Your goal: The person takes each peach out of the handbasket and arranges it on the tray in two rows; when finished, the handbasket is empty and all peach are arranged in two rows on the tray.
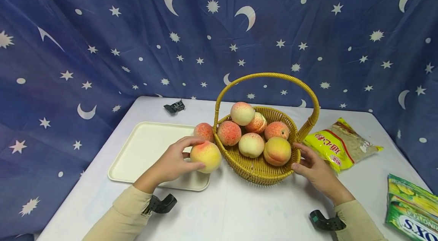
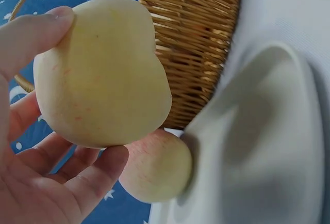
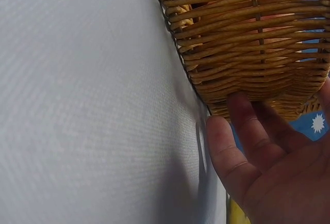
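My left hand [image 1: 174, 161] grips a yellow peach with a red blush [image 1: 206, 156] between thumb and fingers, over the right part of the cream tray [image 1: 154, 130]. In the left wrist view the peach [image 2: 103, 74] shows its pale, grooved side. Behind it another peach [image 1: 203, 131] rests at the tray's right end, close to the wicker basket [image 1: 246, 168]. Several peaches, red, pale and yellow, lie in the basket under its tall handle [image 1: 270, 75]. With fairly straight fingers my right hand [image 1: 315, 170] touches the basket's right side; in the right wrist view its fingertips [image 3: 240, 102] meet the lower weave.
A yellow and clear food packet [image 1: 342, 144] lies right of the basket. At the right edge is a green packet [image 1: 410, 210]. A small black item [image 1: 175, 107] lies at the back left. A blue curtain [image 1: 205, 43] with moons and stars hangs behind the white table.
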The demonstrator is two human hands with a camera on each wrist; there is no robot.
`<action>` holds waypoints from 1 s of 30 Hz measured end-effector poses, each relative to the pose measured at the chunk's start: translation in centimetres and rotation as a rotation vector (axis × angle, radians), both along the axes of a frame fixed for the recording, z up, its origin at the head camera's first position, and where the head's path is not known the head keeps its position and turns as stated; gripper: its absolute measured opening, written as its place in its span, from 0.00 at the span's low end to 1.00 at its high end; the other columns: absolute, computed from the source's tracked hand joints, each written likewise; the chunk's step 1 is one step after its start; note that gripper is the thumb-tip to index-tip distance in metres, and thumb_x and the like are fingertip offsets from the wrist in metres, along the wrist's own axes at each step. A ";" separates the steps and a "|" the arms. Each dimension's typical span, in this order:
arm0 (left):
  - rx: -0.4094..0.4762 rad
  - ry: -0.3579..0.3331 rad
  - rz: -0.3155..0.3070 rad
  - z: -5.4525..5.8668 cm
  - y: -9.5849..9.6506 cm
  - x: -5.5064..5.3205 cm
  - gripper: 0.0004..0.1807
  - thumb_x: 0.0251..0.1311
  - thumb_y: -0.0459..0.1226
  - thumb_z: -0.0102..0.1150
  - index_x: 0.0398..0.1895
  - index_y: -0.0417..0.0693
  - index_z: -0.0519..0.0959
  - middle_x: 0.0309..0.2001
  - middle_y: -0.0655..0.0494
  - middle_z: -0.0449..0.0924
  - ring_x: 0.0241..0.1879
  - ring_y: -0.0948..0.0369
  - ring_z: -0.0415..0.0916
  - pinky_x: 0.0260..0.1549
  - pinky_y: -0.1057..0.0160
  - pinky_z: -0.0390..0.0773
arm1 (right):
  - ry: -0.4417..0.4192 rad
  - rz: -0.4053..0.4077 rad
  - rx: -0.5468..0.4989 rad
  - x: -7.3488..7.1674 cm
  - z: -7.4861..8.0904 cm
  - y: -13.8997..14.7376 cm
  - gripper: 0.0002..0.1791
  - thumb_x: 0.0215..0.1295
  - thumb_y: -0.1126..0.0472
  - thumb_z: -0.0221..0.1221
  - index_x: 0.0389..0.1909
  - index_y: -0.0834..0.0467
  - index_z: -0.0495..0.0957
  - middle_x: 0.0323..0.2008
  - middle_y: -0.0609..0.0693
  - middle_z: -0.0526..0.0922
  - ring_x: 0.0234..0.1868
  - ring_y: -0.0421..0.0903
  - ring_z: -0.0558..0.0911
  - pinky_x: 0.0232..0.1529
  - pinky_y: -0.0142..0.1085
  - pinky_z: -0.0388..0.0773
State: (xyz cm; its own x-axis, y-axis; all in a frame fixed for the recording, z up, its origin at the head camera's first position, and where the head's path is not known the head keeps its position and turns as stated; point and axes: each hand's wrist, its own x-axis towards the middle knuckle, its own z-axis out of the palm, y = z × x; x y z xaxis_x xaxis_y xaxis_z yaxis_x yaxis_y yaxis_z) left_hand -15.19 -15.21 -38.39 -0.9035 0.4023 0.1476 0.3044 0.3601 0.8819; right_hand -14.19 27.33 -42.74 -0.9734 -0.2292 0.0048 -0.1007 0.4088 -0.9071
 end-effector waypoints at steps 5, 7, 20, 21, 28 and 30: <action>-0.024 -0.018 0.021 -1.2 -0.6 0.2 0.32 0.51 0.32 0.76 0.61 0.41 0.76 0.62 0.48 0.73 0.59 0.50 0.73 0.50 0.64 0.79 | -0.005 -0.003 0.003 0.1 0.1 -0.1 0.37 0.72 0.63 0.59 0.76 0.63 0.52 0.69 0.77 0.57 0.62 0.72 0.71 0.47 0.27 0.75; -0.029 -0.022 0.024 -1.6 -0.8 0.3 0.32 0.51 0.32 0.76 0.61 0.41 0.76 0.61 0.48 0.73 0.58 0.50 0.73 0.50 0.64 0.79 | -0.007 -0.002 0.003 0.1 0.1 -0.1 0.37 0.73 0.63 0.59 0.76 0.63 0.52 0.69 0.77 0.57 0.62 0.72 0.70 0.47 0.27 0.75; -0.073 -0.071 0.027 -2.7 -1.7 0.9 0.31 0.51 0.32 0.74 0.60 0.40 0.75 0.61 0.44 0.71 0.54 0.46 0.77 0.50 0.61 0.80 | -0.023 0.005 -0.002 -0.1 0.1 0.0 0.38 0.73 0.62 0.59 0.77 0.62 0.52 0.69 0.75 0.58 0.62 0.71 0.70 0.47 0.28 0.76; -0.072 -0.079 0.028 -2.7 -1.7 0.9 0.31 0.51 0.32 0.74 0.60 0.40 0.75 0.61 0.44 0.71 0.54 0.46 0.78 0.50 0.61 0.80 | -0.023 0.004 0.001 -0.1 0.1 0.0 0.38 0.73 0.62 0.59 0.77 0.62 0.51 0.69 0.75 0.58 0.62 0.71 0.70 0.47 0.28 0.76; -0.086 -0.078 0.005 -2.9 -1.8 1.1 0.31 0.51 0.33 0.75 0.60 0.40 0.74 0.62 0.44 0.71 0.55 0.47 0.76 0.51 0.61 0.79 | -0.027 -0.001 -0.002 0.0 0.1 0.0 0.38 0.73 0.62 0.59 0.77 0.62 0.52 0.69 0.75 0.58 0.62 0.71 0.70 0.47 0.28 0.76; -0.095 -0.070 -0.014 -3.0 -1.8 1.2 0.31 0.51 0.34 0.75 0.59 0.40 0.74 0.62 0.44 0.70 0.56 0.47 0.76 0.52 0.61 0.79 | -0.027 -0.001 -0.006 0.0 0.1 0.1 0.38 0.72 0.62 0.59 0.77 0.62 0.52 0.69 0.75 0.58 0.62 0.72 0.70 0.47 0.28 0.76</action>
